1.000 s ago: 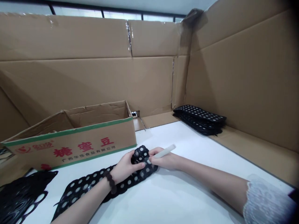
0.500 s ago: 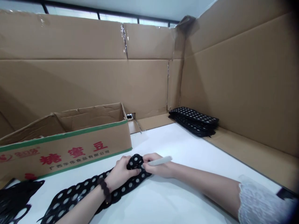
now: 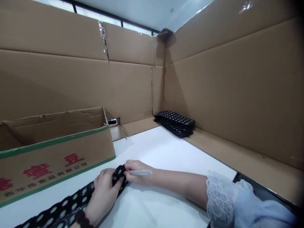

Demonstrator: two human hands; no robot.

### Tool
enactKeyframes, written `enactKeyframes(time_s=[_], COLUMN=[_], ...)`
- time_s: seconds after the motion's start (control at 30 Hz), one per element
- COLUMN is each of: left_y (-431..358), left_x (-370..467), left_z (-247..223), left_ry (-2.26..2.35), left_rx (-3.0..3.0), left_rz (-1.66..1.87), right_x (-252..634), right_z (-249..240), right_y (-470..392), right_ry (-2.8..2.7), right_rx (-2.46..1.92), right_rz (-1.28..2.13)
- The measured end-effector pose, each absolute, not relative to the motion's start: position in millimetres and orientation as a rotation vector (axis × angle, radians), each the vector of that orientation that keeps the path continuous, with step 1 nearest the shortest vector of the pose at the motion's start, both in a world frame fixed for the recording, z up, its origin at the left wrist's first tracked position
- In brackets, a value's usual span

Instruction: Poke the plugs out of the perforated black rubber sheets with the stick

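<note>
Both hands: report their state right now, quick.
Left hand: closed on the black dotted strip.
Right hand: closed, holding a white pen-like tool.

Holds the left hand [image 3: 103, 191] back upward, with fingers [image 3: 101, 175] curled and thumb [image 3: 118, 186] stretched toward the right hand [image 3: 137, 172]. Pinches with right thumb and fingers, just beside the left. Angles the bare right forearm [image 3: 181, 184] inward.

Carton [image 3: 57, 155], dotted strip [image 3: 75, 201] on white table [image 3: 147, 145]

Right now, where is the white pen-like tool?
In the head view, the white pen-like tool is below and just left of centre, held in the right hand, at the end of the black dotted strip.
</note>
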State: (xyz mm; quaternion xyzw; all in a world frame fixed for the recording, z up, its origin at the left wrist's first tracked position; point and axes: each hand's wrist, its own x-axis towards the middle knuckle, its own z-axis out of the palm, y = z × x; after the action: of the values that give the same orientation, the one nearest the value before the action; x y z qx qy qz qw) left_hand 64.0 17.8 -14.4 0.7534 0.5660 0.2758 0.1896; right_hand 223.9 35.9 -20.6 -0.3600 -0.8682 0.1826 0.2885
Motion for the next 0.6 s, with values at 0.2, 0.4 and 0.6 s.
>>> enactKeyframes(time_s=[0.2, 0.4, 0.6], left_y=[18.3, 21.7, 23.2], left_x=[59.4, 48.7, 48.6], left_z=[-6.7, -4.5, -4.6], left_ry=[1.426, 1.298, 1.347], left_rx=[2.048, 1.986, 2.021], left_rz=[0.75, 0.699, 0.704], right_x=[217.6, 224.3, 239.3], right_z=[-23.2, -13.9, -2.4], right_y=[38.8, 38.1, 33.7], right_ry=[-2.267, -2.148, -2.085], right_rx=[-1.012, -1.148, -1.106], right_rz=[0.473, 0.805, 1.212])
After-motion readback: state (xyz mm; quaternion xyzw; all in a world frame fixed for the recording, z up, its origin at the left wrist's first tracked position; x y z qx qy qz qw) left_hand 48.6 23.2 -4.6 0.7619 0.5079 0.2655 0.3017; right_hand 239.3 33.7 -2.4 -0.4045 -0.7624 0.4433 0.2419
